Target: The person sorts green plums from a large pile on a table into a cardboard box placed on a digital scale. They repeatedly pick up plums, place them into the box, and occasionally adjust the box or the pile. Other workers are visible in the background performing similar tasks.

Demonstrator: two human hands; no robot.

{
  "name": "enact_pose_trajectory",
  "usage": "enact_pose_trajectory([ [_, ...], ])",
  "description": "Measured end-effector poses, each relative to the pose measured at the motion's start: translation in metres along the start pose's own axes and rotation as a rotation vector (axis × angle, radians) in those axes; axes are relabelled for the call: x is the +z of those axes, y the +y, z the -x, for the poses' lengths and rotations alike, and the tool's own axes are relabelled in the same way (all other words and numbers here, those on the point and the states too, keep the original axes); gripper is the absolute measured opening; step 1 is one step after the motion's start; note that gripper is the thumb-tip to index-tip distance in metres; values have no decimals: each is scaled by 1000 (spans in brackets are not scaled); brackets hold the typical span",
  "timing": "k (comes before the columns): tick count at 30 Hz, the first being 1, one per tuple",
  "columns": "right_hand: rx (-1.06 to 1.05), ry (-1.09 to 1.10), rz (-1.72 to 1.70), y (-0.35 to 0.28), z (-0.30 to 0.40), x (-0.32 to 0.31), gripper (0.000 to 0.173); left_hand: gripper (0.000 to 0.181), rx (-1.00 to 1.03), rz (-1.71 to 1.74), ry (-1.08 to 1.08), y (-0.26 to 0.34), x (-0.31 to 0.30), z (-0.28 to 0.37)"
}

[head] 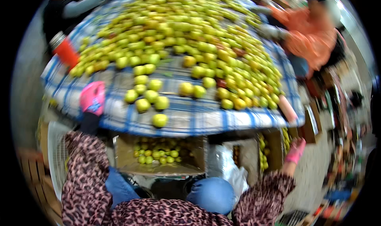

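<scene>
My left hand (93, 98), in a pink glove with a dark cuff, is at the left front of a padded table (175, 122) covered with a blue-and-white checked cloth. Blur hides its fingers, and nothing shows in it. My right hand (296, 151), also gloved in pink, is at the far right, below the table's edge, beside a cardboard box (273, 150) with yellow-green fruits in it. Whether it grips anything is unclear. A large heap of round yellow-green fruits (178, 32) covers much of the table. Several loose fruits (151, 96) lie in front of it.
A red-orange flask (64, 50) leans at the table's left; a pink cylinder (287, 108) lies at its right corner. Below are a cardboard box (160, 168) holding fruits, a clear plastic bag (227, 163) and a white crate (56, 157). People sit at both sides, one in orange (309, 38).
</scene>
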State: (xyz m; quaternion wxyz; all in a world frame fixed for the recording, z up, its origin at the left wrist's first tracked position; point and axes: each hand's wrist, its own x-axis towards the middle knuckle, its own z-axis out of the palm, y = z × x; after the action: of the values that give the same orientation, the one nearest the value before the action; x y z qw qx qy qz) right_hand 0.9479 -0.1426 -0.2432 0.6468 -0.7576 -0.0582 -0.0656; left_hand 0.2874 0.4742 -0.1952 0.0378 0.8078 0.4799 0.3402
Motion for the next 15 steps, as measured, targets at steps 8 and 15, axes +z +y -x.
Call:
enact_pose_trajectory([
  [8,-425,-819,-18,-223,234,305,28,13,-88,-145,5,-10,-28,24],
  [15,-1028,-1116,-1,-233,329,533,29,10,-102,-35,-2,-10,-30,23],
])
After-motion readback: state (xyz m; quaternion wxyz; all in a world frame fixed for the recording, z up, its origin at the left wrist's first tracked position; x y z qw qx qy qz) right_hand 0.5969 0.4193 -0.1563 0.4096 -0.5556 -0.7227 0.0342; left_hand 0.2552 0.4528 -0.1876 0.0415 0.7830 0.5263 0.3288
